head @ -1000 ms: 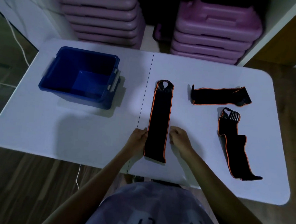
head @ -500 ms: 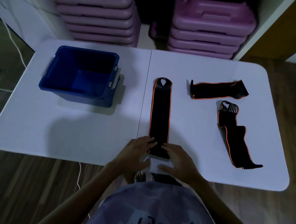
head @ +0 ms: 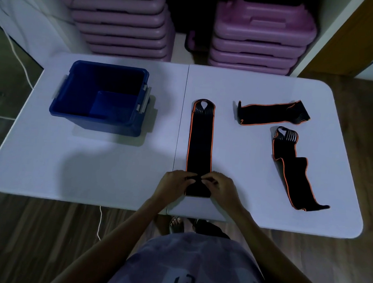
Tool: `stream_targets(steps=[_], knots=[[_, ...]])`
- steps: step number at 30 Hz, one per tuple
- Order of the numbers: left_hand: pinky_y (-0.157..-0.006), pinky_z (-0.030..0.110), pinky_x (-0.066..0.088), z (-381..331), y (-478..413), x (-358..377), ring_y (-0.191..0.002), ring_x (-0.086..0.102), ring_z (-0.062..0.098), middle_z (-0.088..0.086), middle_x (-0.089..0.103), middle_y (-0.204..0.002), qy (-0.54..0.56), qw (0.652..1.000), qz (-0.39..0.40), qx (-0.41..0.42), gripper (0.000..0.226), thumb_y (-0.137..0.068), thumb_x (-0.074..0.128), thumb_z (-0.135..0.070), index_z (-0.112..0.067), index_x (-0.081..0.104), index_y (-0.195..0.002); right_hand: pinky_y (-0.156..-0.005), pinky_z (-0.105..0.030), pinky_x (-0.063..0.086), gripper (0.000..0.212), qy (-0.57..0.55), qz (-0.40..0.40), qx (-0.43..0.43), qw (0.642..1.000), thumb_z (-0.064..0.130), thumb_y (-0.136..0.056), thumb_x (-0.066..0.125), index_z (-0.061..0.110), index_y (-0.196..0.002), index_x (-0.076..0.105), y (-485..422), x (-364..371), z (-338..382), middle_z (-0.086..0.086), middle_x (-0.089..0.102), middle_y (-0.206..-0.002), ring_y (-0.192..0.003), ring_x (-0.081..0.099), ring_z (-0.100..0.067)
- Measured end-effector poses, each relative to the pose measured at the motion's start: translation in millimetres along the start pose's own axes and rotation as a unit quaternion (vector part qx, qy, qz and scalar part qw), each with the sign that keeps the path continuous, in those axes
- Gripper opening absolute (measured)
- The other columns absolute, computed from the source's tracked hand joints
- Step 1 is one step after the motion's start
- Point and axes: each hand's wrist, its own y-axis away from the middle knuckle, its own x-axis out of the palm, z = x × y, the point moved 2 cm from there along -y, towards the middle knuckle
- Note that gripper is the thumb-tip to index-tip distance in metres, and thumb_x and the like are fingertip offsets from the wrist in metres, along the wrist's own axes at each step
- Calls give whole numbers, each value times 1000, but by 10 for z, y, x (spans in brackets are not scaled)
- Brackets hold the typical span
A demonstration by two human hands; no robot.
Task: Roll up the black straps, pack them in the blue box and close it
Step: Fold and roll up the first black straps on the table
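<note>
Moved: left hand [head: 174, 184] and right hand [head: 220, 186], earlier flat, now fingers curled, pinching near end of middle strap [head: 200, 140], close to front edge of table [head: 93, 169]. Blue box [head: 108, 126]: open, left, wide stretch of table between. Short strap [head: 271, 112], wavy strap [head: 292, 168]: right side.

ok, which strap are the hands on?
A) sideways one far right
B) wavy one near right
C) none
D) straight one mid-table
D: the left hand and right hand both pinch the near end of the straight strap.
</note>
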Motion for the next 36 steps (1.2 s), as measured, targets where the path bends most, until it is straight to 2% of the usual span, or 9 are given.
stream_targets(steps=[3, 6, 11, 15, 17, 23, 27, 31, 36], knots=[[-76, 34, 51, 22, 10, 50, -88, 62, 25, 10, 67, -97, -32, 998, -27, 45, 26, -90, 59, -19, -18, 68, -114, -77, -27, 50, 14, 44, -16, -33, 998, 25, -89, 63, 24, -99, 72, -7, 27, -40, 13, 65, -97, -93, 59, -4], [-67, 30, 51, 95, 48, 60, -82, 62, 22, 7, 66, -94, -70, 990, -62, 108, 23, -87, 58, -16, -18, 72, -105, -83, -27, 50, 30, 138, -14, -96, 986, 39, -88, 57, 22, -107, 73, 44, 41, -79, 9, 64, -119, -107, 52, -4], [-73, 29, 52, 173, 145, 32, -95, 65, 15, 0, 71, -104, -160, 968, -52, 187, 33, -80, 58, -30, -18, 69, -109, -92, -30, 46, 63, 240, 55, -193, 950, 54, -76, 64, 18, -128, 60, 92, 5, -239, 1, 51, -142, -119, 50, -15], [-80, 29, 50, 274, 131, 3, -105, 61, 15, -1, 67, -115, -204, 954, -13, 218, 49, -77, 61, -50, -22, 64, -117, -84, -31, 54, 43, 229, 16, -228, 946, 33, -82, 69, 17, -122, 65, 43, -1, -254, -1, 60, -133, -111, 57, -18], [-76, 29, 52, 263, 75, -16, -98, 65, 15, -1, 70, -108, -189, 956, -27, 221, 43, -79, 57, -49, -21, 68, -111, -86, -29, 53, 39, 196, 25, -207, 958, 37, -87, 62, 20, -122, 65, -1, -40, -226, 3, 60, -132, -112, 55, -14], [-61, 33, 54, 168, -72, -21, -73, 67, 22, 3, 74, -80, -101, 975, -87, 179, 33, -86, 56, -39, -13, 74, -91, -94, -28, 45, 68, 120, 89, -95, 984, 69, -89, 24, 26, -129, 59, -118, -110, -208, 14, 55, -135, -118, 47, -7], [-60, 26, 39, 141, -143, 1, -61, 54, 17, 2, 63, -65, -30, 995, -85, 39, 32, -86, 60, -41, -15, 62, -68, -91, -33, 48, 31, 63, 75, -30, 995, 42, -95, 47, 33, -119, 64, -232, -110, -171, 14, 64, -120, -108, 55, -6], [-61, 23, 43, 141, -183, 26, -65, 57, 9, -7, 64, -72, 34, 992, -94, -72, 19, -85, 65, -36, -17, 62, -81, -78, -33, 52, 17, 35, 50, 1, 998, 44, -91, 52, 40, -107, 58, -334, -127, -94, 15, 69, -98, -89, 63, -5], [-56, 26, 45, 100, -280, 25, -61, 58, 13, -5, 62, -69, 83, 985, -105, -113, 24, -86, 64, -28, -18, 50, -104, -67, -32, 51, 10, 32, 6, -1, 999, 39, -92, 53, 34, -100, 57, -465, -83, -24, 14, 68, -86, -75, 64, -7]])
